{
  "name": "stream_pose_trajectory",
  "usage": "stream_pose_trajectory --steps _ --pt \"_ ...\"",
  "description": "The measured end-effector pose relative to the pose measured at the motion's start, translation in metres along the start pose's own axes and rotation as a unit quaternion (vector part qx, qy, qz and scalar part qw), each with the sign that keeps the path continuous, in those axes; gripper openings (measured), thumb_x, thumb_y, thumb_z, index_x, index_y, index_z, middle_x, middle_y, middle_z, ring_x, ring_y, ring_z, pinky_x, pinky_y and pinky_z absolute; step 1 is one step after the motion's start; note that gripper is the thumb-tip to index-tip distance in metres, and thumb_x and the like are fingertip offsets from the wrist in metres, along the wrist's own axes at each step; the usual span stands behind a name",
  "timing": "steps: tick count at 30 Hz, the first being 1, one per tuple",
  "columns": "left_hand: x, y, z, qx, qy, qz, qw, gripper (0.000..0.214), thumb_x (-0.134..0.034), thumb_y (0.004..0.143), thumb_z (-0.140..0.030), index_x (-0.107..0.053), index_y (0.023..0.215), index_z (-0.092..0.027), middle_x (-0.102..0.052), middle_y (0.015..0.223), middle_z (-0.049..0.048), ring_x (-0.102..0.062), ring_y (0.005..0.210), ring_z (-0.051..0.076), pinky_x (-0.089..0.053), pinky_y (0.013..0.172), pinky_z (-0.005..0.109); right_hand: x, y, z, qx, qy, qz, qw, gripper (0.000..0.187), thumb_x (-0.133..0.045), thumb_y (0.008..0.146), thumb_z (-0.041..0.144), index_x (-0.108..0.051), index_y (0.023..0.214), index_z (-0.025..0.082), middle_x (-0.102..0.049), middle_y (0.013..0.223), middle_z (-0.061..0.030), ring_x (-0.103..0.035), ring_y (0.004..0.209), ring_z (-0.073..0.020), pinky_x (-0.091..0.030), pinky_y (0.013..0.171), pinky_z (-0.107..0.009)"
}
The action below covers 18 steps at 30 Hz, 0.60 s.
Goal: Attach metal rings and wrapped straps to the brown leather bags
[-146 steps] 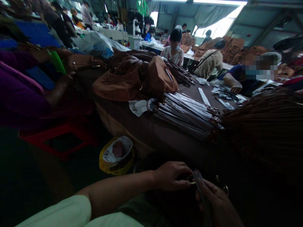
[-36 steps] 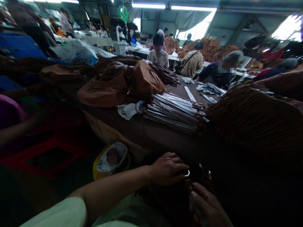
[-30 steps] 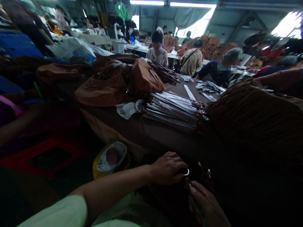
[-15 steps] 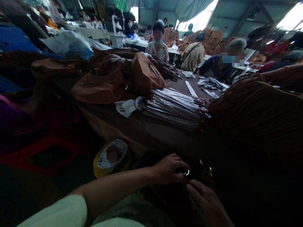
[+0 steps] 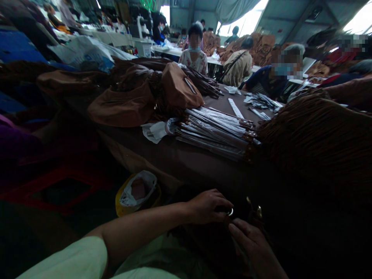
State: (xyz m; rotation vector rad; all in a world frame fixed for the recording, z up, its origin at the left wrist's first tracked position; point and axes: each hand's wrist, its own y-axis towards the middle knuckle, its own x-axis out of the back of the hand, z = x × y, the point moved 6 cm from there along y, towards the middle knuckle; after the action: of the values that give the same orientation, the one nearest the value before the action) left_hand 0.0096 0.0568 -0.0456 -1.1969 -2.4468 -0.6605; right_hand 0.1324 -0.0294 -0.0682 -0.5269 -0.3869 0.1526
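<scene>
My left hand [image 5: 207, 206] is curled at the near table edge, its fingertips pinched on a small metal ring [image 5: 230, 212] fixed to a dark strap. My right hand [image 5: 252, 248] lies just below and right of it, fingers bent around the same dark strap, which is hard to make out in the shadow. Brass hardware [image 5: 253, 207] glints right beside the ring.
A bundle of plastic-wrapped brown straps [image 5: 216, 133] lies on the brown table [image 5: 186, 155]. Tan bags [image 5: 139, 97] are heaped at the left, fringed brown material [image 5: 316, 135] at the right. A yellow bin with a white bag [image 5: 138, 192] stands on the floor. Several people sit at the far tables.
Both hands stay at the ring with only small finger shifts. My right hand has slid a little lower. The view has tilted slightly.
</scene>
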Motion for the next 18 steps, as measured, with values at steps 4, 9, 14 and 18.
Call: stream_pose_trajectory --steps 4,9,14,18 --pt "0.000 0.000 0.002 -0.003 -0.003 0.005 1.000 0.035 -0.065 0.083 -0.027 -0.064 0.116 -0.016 -0.068 0.107 0.0089 -0.061 0.099 0.018 -0.044 0.091 0.030 -0.002 0.001 -0.005 -0.018 0.034 -0.010 0.999 0.044 -0.053 0.081 0.061 -0.056 0.073 0.018 -0.042 0.048 0.0063 -0.036 0.043 -0.0086 -0.026 0.042 -0.021" --pt "0.000 0.000 0.004 -0.014 -0.009 0.002 1.000 0.036 -0.065 0.083 -0.030 -0.063 0.115 -0.015 -0.068 0.106 0.0089 -0.060 0.097 0.018 -0.043 0.090 0.030 -0.004 0.000 -0.011 -0.034 0.114 -0.056 0.991 0.043 -0.060 0.077 0.059 -0.056 0.069 0.017 -0.038 0.048 0.0073 -0.031 0.044 -0.0063 -0.020 0.042 -0.020" --pt "-0.001 0.000 0.008 -0.009 -0.011 0.009 1.000 0.037 -0.064 0.084 -0.033 -0.062 0.117 -0.018 -0.067 0.107 0.0083 -0.059 0.099 0.018 -0.043 0.090 0.029 -0.009 0.003 -0.024 -0.058 0.207 -0.063 0.975 0.045 -0.065 0.071 0.062 -0.055 0.068 0.018 -0.039 0.045 0.0078 -0.028 0.041 -0.0058 -0.017 0.042 -0.020" --pt "-0.001 0.000 0.010 -0.008 -0.010 0.004 1.000 0.037 -0.065 0.083 -0.035 -0.062 0.115 -0.017 -0.067 0.106 0.0086 -0.060 0.097 0.018 -0.043 0.089 0.029 -0.011 0.003 -0.020 -0.064 0.207 -0.065 0.974 0.047 -0.065 0.069 0.064 -0.055 0.068 0.018 -0.039 0.045 0.0078 -0.028 0.042 -0.0057 -0.017 0.042 -0.020"
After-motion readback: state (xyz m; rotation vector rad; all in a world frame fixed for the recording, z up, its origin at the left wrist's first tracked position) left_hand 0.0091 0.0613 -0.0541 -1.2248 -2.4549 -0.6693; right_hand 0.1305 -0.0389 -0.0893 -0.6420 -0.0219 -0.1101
